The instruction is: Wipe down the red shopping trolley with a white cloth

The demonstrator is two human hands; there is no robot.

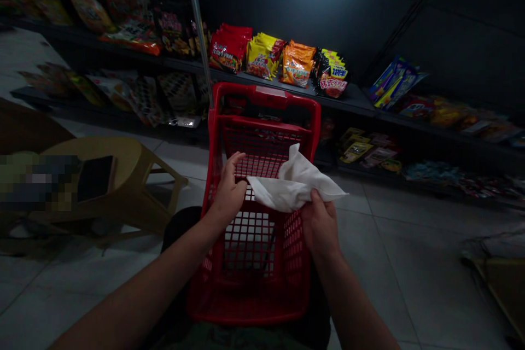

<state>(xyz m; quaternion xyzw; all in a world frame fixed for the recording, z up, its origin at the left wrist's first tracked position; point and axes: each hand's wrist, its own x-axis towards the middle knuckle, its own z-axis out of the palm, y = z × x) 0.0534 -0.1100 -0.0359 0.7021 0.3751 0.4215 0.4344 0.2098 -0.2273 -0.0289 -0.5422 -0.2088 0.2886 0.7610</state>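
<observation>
A red plastic shopping basket (262, 120) stands on its side in front of me, its mesh bottom facing me. My left hand (228, 191) is curled against the mesh and touches the edge of a crumpled white cloth (293, 183). My right hand (320, 224) pinches the cloth's lower edge and holds it against the basket's right side. Both forearms reach in from the bottom of the view.
Dark shelves (353, 99) along the back hold several snack packets in red, yellow and orange. A metal pole (199, 27) rises behind the basket. A tan plastic stool (131, 169) with a dark phone (95, 178) on it stands at left. Grey floor tiles lie at right.
</observation>
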